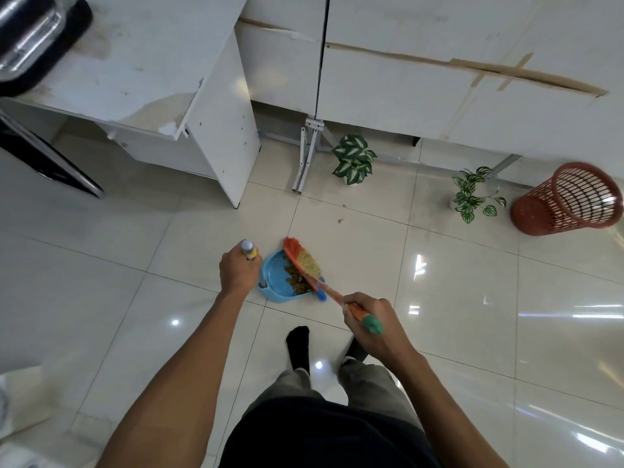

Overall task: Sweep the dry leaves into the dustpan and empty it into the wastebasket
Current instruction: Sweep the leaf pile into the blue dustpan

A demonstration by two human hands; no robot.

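Note:
A blue dustpan (275, 276) rests on the tiled floor in front of my feet. Brown dry leaves (296, 278) lie heaped along its open right side. My left hand (238, 270) is closed around the top of the dustpan's upright handle (249, 248). My right hand (373, 327) grips the orange broom handle near its green end. The broom head (304, 258), orange with yellowish bristles, presses against the leaves at the pan's mouth. A red mesh wastebasket (569, 199) stands tilted at the far right, well away from the pan. Two small leaf scraps (340, 220) lie on the floor beyond the pan.
White cabinets (439, 89) run along the back, with a white desk panel (224, 130) at left. Two potted plants (354, 158) (472, 197) stand on the floor by the cabinets. Metal legs (307, 157) come down between them. My socked feet (299, 346) are just behind the pan.

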